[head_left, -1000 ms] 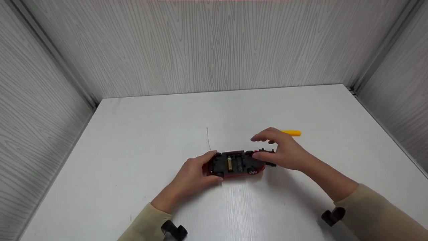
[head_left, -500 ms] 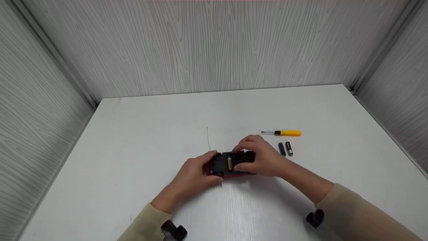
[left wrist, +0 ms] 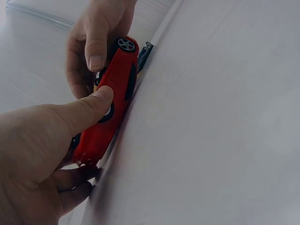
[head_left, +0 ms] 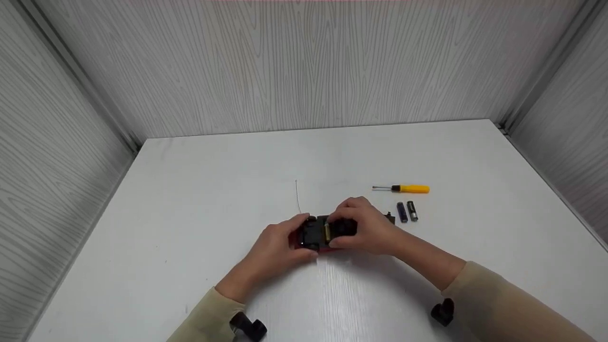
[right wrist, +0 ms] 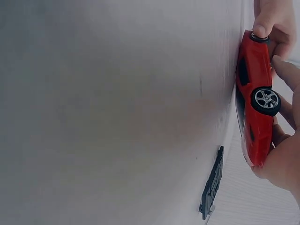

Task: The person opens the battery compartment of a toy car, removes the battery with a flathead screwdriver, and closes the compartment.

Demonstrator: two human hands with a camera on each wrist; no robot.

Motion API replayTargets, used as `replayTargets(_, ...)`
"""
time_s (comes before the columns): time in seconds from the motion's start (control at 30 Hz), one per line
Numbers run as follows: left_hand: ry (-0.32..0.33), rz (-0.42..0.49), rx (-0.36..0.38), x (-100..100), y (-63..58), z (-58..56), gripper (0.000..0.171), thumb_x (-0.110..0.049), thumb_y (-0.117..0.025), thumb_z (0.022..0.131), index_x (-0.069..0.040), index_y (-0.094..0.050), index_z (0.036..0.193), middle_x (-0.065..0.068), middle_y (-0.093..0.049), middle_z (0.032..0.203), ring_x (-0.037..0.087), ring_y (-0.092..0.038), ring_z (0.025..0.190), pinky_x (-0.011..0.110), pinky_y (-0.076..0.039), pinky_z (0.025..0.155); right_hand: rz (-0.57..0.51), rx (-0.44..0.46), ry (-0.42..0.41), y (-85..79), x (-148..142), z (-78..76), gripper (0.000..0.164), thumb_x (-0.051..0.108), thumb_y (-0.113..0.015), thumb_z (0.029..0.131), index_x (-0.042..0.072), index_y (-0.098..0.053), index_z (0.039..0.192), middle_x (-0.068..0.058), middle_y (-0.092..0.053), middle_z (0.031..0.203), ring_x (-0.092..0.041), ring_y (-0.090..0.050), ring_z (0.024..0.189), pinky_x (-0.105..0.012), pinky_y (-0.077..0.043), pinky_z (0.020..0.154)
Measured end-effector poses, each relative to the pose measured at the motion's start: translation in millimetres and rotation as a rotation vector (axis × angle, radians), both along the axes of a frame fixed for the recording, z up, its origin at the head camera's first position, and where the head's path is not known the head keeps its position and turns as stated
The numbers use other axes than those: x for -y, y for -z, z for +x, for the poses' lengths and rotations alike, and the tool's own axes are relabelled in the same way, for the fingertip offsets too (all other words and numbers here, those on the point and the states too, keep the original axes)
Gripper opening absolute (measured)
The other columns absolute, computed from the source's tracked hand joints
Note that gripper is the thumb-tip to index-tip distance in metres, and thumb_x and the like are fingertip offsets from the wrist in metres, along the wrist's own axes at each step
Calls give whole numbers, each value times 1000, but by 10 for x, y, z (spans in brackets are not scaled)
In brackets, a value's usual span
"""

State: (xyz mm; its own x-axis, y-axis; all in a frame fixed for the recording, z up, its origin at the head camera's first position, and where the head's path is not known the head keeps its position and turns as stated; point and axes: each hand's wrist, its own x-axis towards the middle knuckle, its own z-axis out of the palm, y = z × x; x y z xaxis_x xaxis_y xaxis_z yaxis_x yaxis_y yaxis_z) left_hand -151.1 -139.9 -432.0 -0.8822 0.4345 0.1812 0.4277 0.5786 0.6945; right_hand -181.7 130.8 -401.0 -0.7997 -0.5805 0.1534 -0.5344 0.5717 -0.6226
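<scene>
Head view: the right hand (head_left: 372, 232) has shifted left over the upturned car (head_left: 311, 232), to the gold battery (head_left: 327, 232); I cannot tell whether it pinches it. The left hand (head_left: 271, 247) grips 1 end of the car on the table (head_left: 213, 190). Work seems centred on that battery.

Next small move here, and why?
Probably have the right hand pinch the gold battery and lift it out. Its thumb and fingers are at the battery's two ends, though I can't tell if they grip it; the left hand holds the upturned toy car, and the blue battery and black-and-silver battery lie outside it.
</scene>
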Motion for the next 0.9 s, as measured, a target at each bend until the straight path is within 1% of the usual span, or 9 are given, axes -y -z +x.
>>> replayTargets(0.1, -2, 7, 5, -7, -2, 5, 77, -29, -89, 87, -14, -56, 154, 3, -69, 137, 16, -64, 113, 41, -50, 102, 12, 3, 4, 16, 8, -11, 40, 28, -91, 85, 20, -78, 122, 2, -62, 121, -24, -49, 121, -46, -50, 100)
replayTargets(0.27, -11, 23, 23, -19, -15, 15, 76, -28, -89, 86, -17, -57, 154, 1, -69, 135, 15, -64, 112, 40, -50, 102, 17, -2, 14, 34, 20, -28, 39, 29, -90, 86, 19, -79, 122, -1, -62, 123, -27, -50, 121, -49, -50, 101)
replayTargets(0.4, -14, 21, 19, -22, -12, 15, 75, -28, -89, 86, -17, -57, 153, 1, -70, 135, 14, -64, 113, 39, -50, 102, 12, 0, 23, 43, 25, -36, 35, 29, -89, 89, 19, -79, 121, -1, -62, 122, -27, -51, 120, -50, -50, 102)
replayTargets(0.67, -20, 7, -4, -23, -1, 7, 76, -30, -90, 86, -16, -57, 153, 4, -70, 136, 16, -65, 114, 40, -51, 103, 6, -26, 8, 59, 28, -45, 32, 28, -87, 91, 17, -79, 120, -2, -63, 120, -26, -53, 117, -49, -51, 100)
replayTargets(0.9, -22, 2, 1, -23, 5, 0, 76, -31, -90, 86, -18, -57, 153, 3, -70, 136, 16, -65, 116, 40, -50, 104, -11, -6, 16, 85, 26, -62, 28, 27, -83, 94, 18, -80, 120, -1, -64, 120, -25, -53, 116, -47, -51, 98)
